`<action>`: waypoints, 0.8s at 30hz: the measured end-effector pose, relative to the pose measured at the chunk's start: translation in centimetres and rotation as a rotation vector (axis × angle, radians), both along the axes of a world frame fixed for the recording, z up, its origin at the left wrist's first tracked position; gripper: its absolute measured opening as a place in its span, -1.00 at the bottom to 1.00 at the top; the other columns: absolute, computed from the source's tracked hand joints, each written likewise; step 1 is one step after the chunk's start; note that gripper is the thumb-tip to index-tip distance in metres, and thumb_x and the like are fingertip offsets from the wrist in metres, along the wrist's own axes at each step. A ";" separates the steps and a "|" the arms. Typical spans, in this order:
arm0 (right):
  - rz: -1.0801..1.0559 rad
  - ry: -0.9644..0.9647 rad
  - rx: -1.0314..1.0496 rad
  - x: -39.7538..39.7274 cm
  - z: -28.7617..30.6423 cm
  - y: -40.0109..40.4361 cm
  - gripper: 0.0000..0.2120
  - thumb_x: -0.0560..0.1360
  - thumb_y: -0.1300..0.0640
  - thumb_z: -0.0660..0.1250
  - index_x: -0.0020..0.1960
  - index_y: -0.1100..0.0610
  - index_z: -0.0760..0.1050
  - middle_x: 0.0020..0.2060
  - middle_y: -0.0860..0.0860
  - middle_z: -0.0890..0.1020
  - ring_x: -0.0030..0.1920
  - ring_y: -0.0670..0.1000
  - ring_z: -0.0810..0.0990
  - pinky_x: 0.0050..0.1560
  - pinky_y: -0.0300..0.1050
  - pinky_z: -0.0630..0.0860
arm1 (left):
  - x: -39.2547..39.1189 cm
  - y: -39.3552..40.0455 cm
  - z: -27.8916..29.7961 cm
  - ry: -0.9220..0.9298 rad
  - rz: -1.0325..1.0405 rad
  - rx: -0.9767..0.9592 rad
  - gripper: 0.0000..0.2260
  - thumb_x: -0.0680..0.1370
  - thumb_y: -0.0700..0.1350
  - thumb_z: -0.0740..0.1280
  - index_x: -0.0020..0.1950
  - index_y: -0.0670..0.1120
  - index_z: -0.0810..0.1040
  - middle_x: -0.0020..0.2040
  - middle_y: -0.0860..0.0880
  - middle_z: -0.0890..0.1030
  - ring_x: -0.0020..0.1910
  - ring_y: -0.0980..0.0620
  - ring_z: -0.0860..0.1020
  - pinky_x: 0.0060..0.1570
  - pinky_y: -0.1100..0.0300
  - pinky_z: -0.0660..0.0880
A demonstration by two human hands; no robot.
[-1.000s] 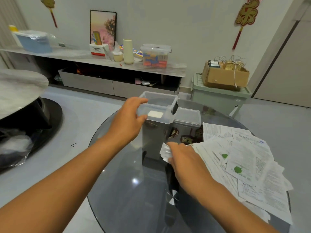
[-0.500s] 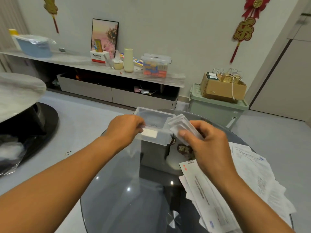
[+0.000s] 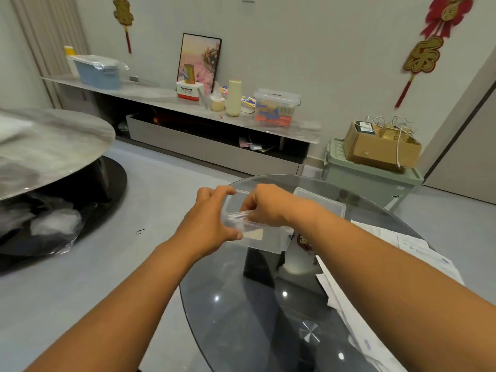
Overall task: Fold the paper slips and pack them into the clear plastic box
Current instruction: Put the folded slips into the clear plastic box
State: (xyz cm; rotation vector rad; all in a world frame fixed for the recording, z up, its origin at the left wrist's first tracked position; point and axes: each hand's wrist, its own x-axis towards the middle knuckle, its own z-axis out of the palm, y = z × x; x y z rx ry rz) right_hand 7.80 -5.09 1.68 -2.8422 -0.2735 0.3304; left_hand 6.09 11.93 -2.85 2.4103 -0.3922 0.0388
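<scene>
Clear plastic box [image 3: 264,238] gripped by left hand [image 3: 208,226], right hand [image 3: 265,206] pinching folded slip [image 3: 239,214] inside.

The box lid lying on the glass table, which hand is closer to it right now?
Right. The right hand is over the clear plastic box, just beside the box lid. The left hand grips the box's far-left side, farther from the lid.

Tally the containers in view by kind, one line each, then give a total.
Clear plastic boxes: 2, the clear plastic box gripped by the left hand with the right hand over it, and the lidded clear box on the shelf.
Cardboard boxes: 1, cardboard box.
Green bins: 1, green bin.
Blue tubs: 1, blue tub.
Total: 5
</scene>
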 end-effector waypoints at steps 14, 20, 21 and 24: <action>-0.180 0.367 0.211 1.3 -0.4 1.1 -0.56 0.70 -0.15 0.06 0.27 0.09 0.58 0.22 0.02 0.61 0.19 0.11 0.59 0.33 0.11 0.52 | 1.2 -0.4 -2.9 -0.071 0.018 0.079 -0.42 0.47 0.12 0.52 0.44 0.08 0.42 0.22 0.05 0.38 -0.01 0.03 0.50 0.00 0.16 0.52; -0.140 0.343 0.176 0.4 1.0 1.8 -0.59 0.76 0.00 -0.02 0.47 0.07 0.45 0.34 0.00 0.54 0.32 0.15 0.52 0.39 0.14 0.48 | 1.1 -0.6 -2.9 -0.112 0.042 0.132 -0.41 0.50 0.16 0.48 0.47 0.06 0.39 0.33 0.03 0.37 0.04 0.01 0.52 0.00 0.13 0.53; -0.154 0.313 0.172 0.5 1.0 1.6 -0.57 0.75 -0.01 -0.02 0.46 0.12 0.46 0.39 0.01 0.52 0.34 0.15 0.50 0.40 0.12 0.46 | 1.1 -0.7 -2.9 -0.116 0.047 0.134 -0.41 0.50 0.16 0.47 0.47 0.06 0.39 0.35 0.03 0.37 0.07 0.00 0.54 0.01 0.12 0.54; -0.168 0.235 0.150 0.7 0.8 1.1 -0.55 0.74 0.00 0.01 0.41 0.19 0.51 0.40 0.09 0.53 0.32 0.16 0.52 0.42 0.13 0.44 | 1.2 -0.8 -2.9 -0.123 0.066 0.136 -0.44 0.50 0.15 0.47 0.44 0.04 0.41 0.37 0.02 0.37 0.09 -0.02 0.55 0.02 0.12 0.55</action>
